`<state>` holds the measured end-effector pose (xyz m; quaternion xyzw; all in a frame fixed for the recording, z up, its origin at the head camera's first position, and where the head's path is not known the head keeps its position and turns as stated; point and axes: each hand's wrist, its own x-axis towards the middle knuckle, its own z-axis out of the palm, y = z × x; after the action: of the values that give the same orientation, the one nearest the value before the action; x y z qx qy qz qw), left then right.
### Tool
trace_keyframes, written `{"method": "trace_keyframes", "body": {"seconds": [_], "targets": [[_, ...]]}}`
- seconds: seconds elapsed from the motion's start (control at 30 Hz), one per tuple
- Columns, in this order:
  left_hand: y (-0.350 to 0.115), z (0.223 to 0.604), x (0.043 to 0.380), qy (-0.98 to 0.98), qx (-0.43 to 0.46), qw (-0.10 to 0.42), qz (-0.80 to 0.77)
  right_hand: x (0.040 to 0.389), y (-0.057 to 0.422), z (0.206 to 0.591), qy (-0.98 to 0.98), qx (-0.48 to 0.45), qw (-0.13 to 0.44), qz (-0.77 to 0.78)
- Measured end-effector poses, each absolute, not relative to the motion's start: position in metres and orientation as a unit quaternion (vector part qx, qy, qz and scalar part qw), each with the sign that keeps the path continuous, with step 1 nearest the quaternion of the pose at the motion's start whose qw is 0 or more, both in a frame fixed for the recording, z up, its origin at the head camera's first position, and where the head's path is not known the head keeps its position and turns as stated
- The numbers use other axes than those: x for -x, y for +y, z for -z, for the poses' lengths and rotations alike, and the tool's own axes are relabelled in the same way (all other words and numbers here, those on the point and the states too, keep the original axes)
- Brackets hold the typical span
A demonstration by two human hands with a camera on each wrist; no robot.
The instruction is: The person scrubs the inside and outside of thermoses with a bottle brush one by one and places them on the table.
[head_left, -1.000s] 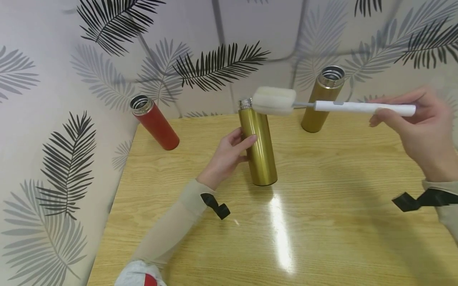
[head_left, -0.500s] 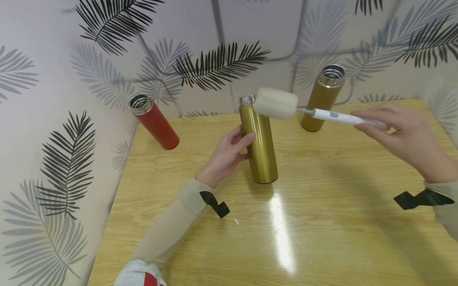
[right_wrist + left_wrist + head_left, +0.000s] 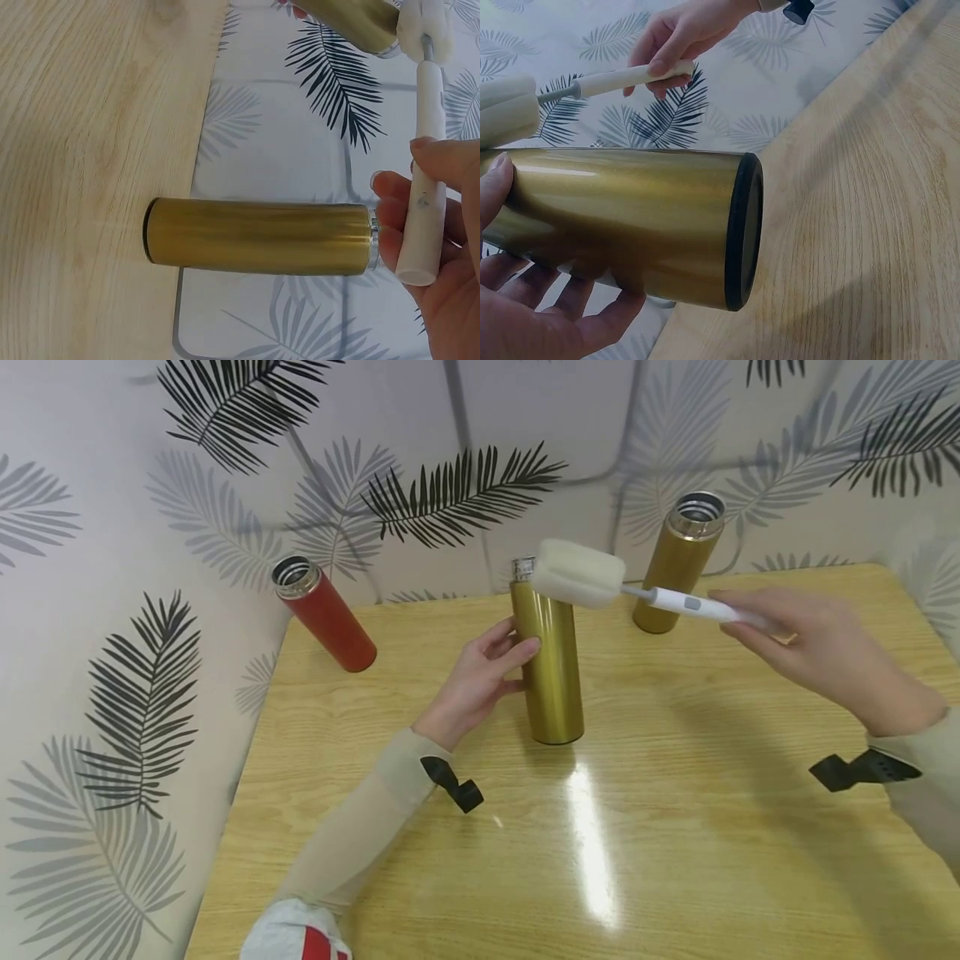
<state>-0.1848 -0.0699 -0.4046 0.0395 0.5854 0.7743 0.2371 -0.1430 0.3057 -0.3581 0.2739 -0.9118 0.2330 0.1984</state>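
Observation:
My left hand grips a gold flask around its upper half, thumb across the front. The flask leans slightly; in the left wrist view its black-edged base stands close over the table. In my right hand is a bottle brush, held by its white handle between thumb and fingers. Its cream sponge head overlaps the flask's silver neck in the head view and hides part of the mouth. The brush lies nearly level, the handle end a little lower.
A red flask without a lid stands at the table's back left. Another open gold flask stands at the back right, behind the brush. A leaf-patterned wall covering borders the wooden table at the back and left.
My right hand has moved left along the brush handle, whose end has dipped. The sponge head has shifted only slightly. My left hand has brought the flask slightly right and more upright.

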Motion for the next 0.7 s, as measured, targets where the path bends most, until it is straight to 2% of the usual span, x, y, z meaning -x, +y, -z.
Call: {"method": "trace_keyframes", "body": {"seconds": [0.3, 0.7], "targets": [[-0.068, 0.406, 0.186, 0.575, -0.043, 0.248, -0.779, 0.149, 0.301, 0.364, -0.895, -0.308, 0.207, -0.246], [-0.071, 0.405, 0.189, 0.542, -0.032, 0.245, -0.803, 0.146, 0.299, 0.377, -0.893, -0.338, 0.169, -0.244]]}}
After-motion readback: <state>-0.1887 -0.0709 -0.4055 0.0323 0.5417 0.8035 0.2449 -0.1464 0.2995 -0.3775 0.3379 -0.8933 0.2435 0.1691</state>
